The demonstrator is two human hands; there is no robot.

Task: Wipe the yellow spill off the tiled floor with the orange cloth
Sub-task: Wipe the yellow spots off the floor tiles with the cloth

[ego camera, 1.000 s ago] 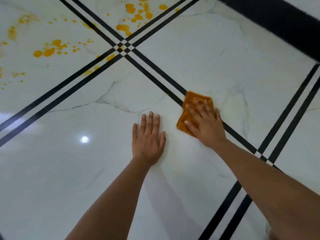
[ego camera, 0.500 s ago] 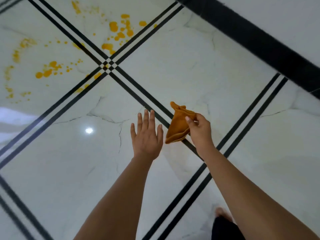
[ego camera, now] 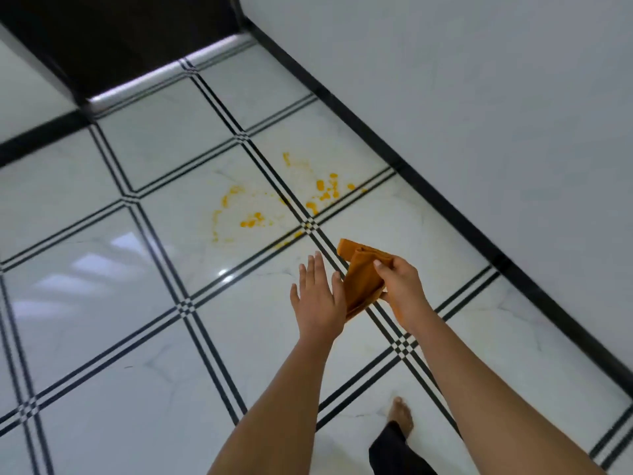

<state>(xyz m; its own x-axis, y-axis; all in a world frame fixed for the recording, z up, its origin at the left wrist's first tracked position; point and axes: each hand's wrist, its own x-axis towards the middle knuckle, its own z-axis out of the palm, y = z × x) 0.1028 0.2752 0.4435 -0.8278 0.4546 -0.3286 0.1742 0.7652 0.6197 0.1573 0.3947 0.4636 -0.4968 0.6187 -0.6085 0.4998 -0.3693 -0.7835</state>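
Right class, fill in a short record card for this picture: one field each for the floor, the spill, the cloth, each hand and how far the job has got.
floor: glossy white tiled floor with black double lines
spill: yellow spill, splashes spread over several tiles beyond the hands
cloth: orange cloth, folded, held in the air
right hand: right hand in a grip on the cloth
left hand: left hand open, fingers spread, close beside the cloth
job: spill not yet wiped

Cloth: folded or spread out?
Folded. The cloth shows doubled layers, held off the floor in the right hand.
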